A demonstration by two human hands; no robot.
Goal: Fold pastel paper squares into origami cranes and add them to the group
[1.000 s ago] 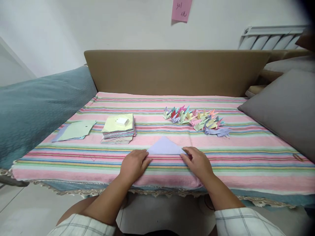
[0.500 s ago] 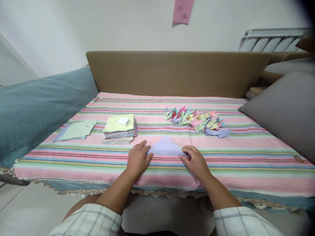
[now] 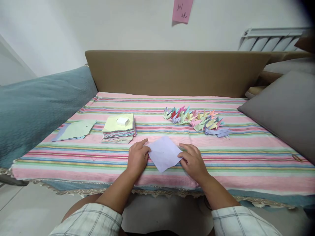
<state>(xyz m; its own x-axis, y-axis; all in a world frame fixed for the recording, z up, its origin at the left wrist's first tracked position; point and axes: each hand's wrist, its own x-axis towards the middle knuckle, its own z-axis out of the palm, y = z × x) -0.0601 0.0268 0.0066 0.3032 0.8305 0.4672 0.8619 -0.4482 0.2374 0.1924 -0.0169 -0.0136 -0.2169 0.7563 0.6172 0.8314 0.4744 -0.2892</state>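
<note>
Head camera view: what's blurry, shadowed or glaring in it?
In the head view, a dark, blurred patch blots the upper right corner; the pink note casts a thin shadow on the wall; the lilac paper square shows no glare.

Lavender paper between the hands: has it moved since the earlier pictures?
Yes: the lavender paper, a folded triangle before, is opened, its near corner now closer to the front edge of the striped cloth.

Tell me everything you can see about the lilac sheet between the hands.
The sheet looks like thin, plain lilac paper, roughly square. It lies unfolded on the striped cloth, turned like a diamond, corners to front and back. The left hand touches its left corner, the right hand its right. Creases are hard to make out.
</note>
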